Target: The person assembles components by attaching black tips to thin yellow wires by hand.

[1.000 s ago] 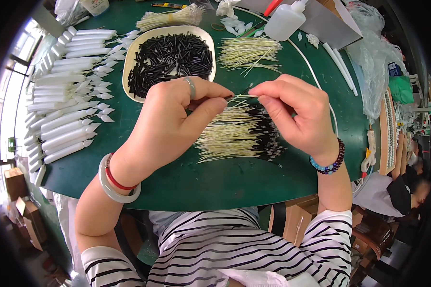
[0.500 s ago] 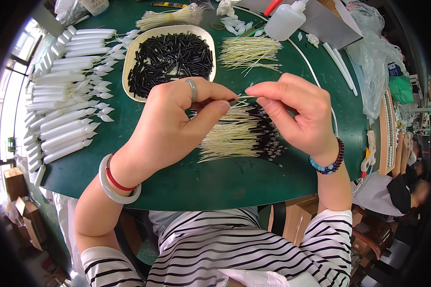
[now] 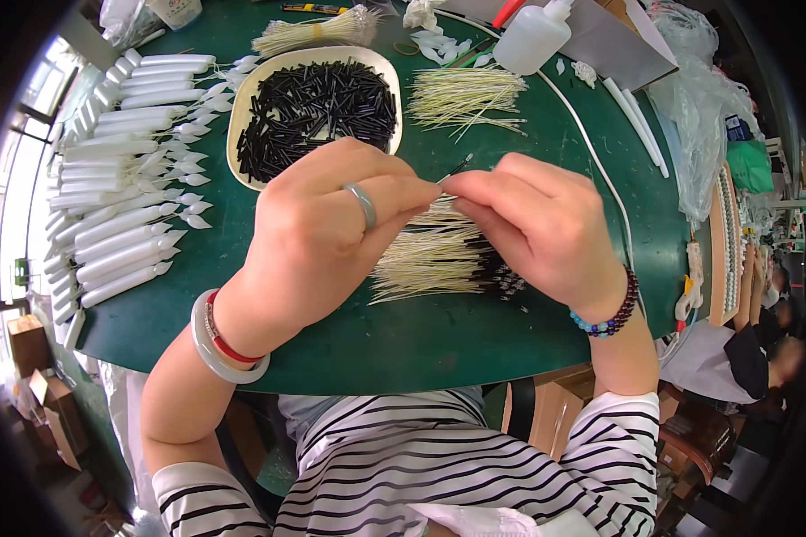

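Note:
Above the table's middle, the fingertips of my left hand (image 3: 318,237) and my right hand (image 3: 542,210) meet in pinches on a thin LED wire (image 3: 462,166). Its dark end with a small clear tip sticks up past my fingers; the rest is hidden between them. Under my hands lies a row of pale wires (image 3: 425,264) with black sleeves (image 3: 493,268) on their right ends, partly covered by my right hand. Beyond my left hand stands a cream tray (image 3: 235,148) holding many short black tubes (image 3: 318,107). Bare pale wires (image 3: 466,94) lie to its right.
White candle-shaped lights (image 3: 125,242) fill the table's left side. At the back are a bundle of wires (image 3: 318,31), a white squeeze bottle (image 3: 533,40) and a grey box (image 3: 613,45). A white cable (image 3: 591,134) and two white tubes (image 3: 636,130) lie on the right.
My hands have come closer together, the right one shifting left. The wire end, level between my fingertips before, now points up and to the right.

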Tool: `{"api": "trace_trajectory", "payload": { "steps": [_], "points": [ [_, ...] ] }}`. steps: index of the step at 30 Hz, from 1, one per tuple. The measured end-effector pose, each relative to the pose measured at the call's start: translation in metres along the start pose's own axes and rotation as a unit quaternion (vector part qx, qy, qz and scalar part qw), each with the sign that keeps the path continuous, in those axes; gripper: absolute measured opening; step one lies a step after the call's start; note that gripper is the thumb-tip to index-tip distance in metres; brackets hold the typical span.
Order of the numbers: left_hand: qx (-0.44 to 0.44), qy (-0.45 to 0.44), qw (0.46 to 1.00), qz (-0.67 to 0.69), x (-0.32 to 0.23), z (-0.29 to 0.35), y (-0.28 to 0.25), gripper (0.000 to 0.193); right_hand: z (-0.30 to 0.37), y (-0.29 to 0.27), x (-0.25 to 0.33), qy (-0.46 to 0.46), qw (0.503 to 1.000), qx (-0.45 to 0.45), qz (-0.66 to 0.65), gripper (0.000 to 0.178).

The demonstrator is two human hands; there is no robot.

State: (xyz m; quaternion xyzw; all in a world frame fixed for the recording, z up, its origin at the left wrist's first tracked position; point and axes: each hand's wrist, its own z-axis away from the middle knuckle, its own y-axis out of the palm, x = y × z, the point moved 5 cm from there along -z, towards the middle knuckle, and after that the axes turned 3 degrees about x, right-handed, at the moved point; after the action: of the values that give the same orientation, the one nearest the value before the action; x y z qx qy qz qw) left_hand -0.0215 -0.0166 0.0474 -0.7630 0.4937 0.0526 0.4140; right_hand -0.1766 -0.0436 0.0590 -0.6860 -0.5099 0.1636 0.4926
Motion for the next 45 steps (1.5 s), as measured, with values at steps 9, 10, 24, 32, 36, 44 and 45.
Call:
{"api": "trace_trajectory", "payload": {
  "steps": [9, 10, 24, 32, 36, 44, 45],
  "points": [
    [-0.011, -0.006, 1.000, -0.019, -0.007, -0.004, 0.004, 0.023, 0.000, 0.006, -0.010, 0.035, 0.994, 0.066, -0.083, 0.012],
    [-0.006, 0.008, 0.999, -0.049, -0.010, -0.004, 0.006, 0.025, -0.001, 0.010, -0.006, 0.023, 0.994, 0.071, -0.085, 0.012],
    [0.023, -0.056, 0.998, -0.034, 0.011, 0.003, -0.005, 0.015, 0.006, -0.009, -0.029, -0.009, 0.998, 0.026, -0.064, 0.005],
    [0.125, -0.009, 0.991, -0.056, 0.012, 0.006, 0.021, 0.015, 0.004, 0.007, -0.099, 0.050, 0.995, -0.029, 0.079, 0.018],
    [0.076, -0.070, 0.994, -0.027, 0.021, 0.005, 0.007, 0.011, -0.004, 0.026, -0.100, 0.000, 0.985, -0.021, 0.173, 0.010],
    [0.114, -0.147, 0.972, -0.144, 0.070, 0.004, -0.011, 0.012, -0.003, 0.022, -0.087, -0.009, 0.981, -0.035, 0.192, 0.014],
    [0.121, -0.143, 0.969, -0.161, 0.068, 0.001, -0.011, 0.011, -0.005, 0.020, -0.081, 0.003, 0.982, -0.036, 0.183, 0.014]
  ]
}}
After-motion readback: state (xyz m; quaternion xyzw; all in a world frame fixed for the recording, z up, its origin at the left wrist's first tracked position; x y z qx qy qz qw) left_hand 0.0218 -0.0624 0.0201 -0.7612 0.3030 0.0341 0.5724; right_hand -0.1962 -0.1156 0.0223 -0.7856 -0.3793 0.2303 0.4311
